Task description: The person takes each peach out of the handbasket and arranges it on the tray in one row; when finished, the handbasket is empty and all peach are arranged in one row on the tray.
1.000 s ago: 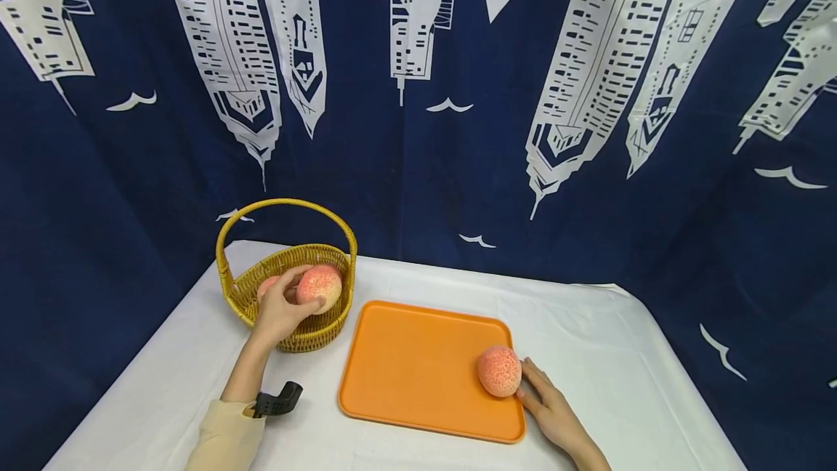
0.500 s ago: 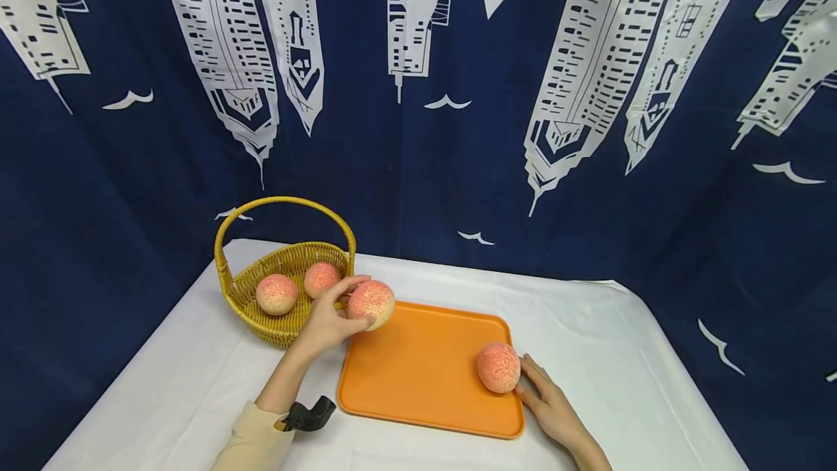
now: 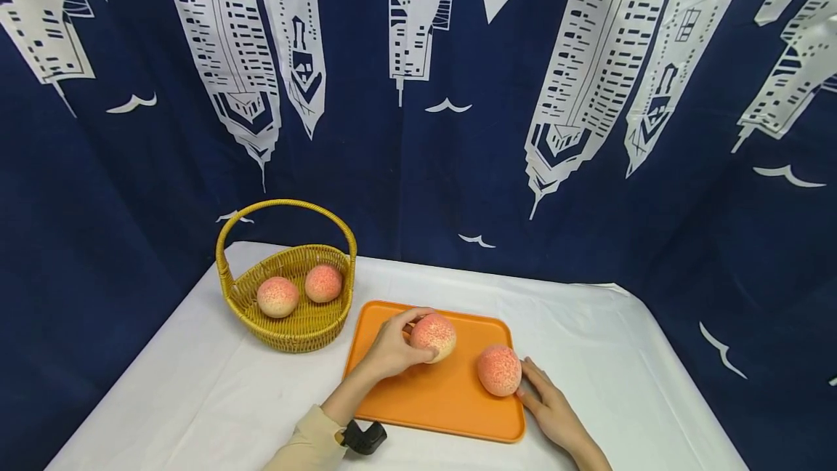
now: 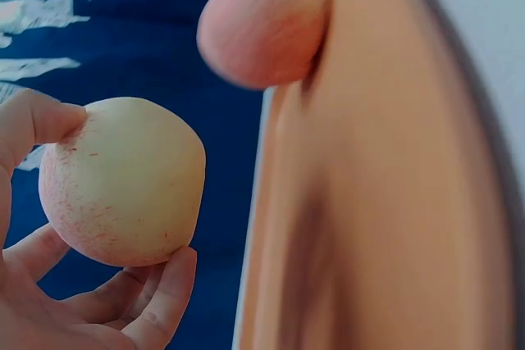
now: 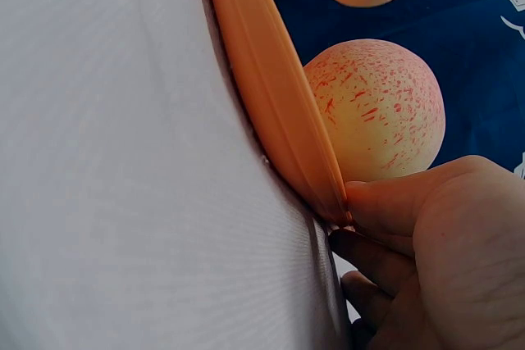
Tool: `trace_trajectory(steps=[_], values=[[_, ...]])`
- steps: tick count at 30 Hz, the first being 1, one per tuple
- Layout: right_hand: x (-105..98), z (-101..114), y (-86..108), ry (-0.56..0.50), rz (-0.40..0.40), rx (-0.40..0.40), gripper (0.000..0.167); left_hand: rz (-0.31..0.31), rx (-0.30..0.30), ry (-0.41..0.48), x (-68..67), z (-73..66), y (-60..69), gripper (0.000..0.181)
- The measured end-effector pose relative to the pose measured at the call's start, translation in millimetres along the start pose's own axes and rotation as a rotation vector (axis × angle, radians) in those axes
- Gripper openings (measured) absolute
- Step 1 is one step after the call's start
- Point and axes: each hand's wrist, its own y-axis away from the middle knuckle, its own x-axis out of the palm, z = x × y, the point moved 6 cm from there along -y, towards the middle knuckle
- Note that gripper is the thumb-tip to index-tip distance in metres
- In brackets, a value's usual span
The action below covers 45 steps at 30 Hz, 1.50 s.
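My left hand (image 3: 390, 352) holds a pink-and-cream peach (image 3: 436, 337) over the middle of the orange tray (image 3: 445, 409). In the left wrist view thumb and fingers curl round this peach (image 4: 131, 190), which hangs apart from the tray surface. A second peach (image 3: 500, 371) sits on the tray near its right edge. Beside it, my right hand (image 3: 554, 413) grips the tray's right rim; the right wrist view has the thumb on the rim (image 5: 283, 108) and the other fingers lower down, partly hidden.
At the back left stands a yellow wicker basket (image 3: 294, 342) with a tall arched handle and two peaches, one on the left (image 3: 277, 297) and one on the right (image 3: 323, 283). A white cloth (image 3: 601, 340) covers the table. Behind it hangs a dark blue curtain (image 3: 405, 166) printed with buildings.
The left hand has lifted its peach out of the basket and carried it right, to above the tray. The right hand has stayed at the tray's rim.
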Motion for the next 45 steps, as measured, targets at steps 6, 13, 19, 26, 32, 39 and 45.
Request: trace_trajectory(steps=[6,13,19,26,32,39,45], values=[[-0.1,-0.6,2.2,0.001,0.001,0.009,0.054,0.032,-0.003,-0.048,32.6,5.8,-1.4,0.062],[0.8,-0.1,2.6,-0.006,-0.005,0.001,0.053,0.033,-0.027,-0.091,52.7,9.8,-3.5,0.061],[1.7,-0.4,1.8,-0.003,0.0,0.002,0.054,0.022,-0.067,-0.121,57.1,16.3,-1.4,0.062],[1.0,0.6,1.3,0.005,-0.004,-0.011,0.054,0.023,-0.087,-0.13,61.0,24.4,0.8,0.062],[-0.5,1.2,0.7,0.007,-0.01,-0.025,0.054,0.026,-0.081,-0.133,61.4,25.2,1.0,0.065],[-0.6,1.5,-0.2,0.012,-0.01,-0.038,0.053,0.039,-0.098,-0.131,60.7,25.7,0.5,0.067],[0.0,1.1,-0.4,0.01,-0.01,-0.034,0.054,0.053,-0.093,-0.151,59.3,25.6,1.0,0.069]])
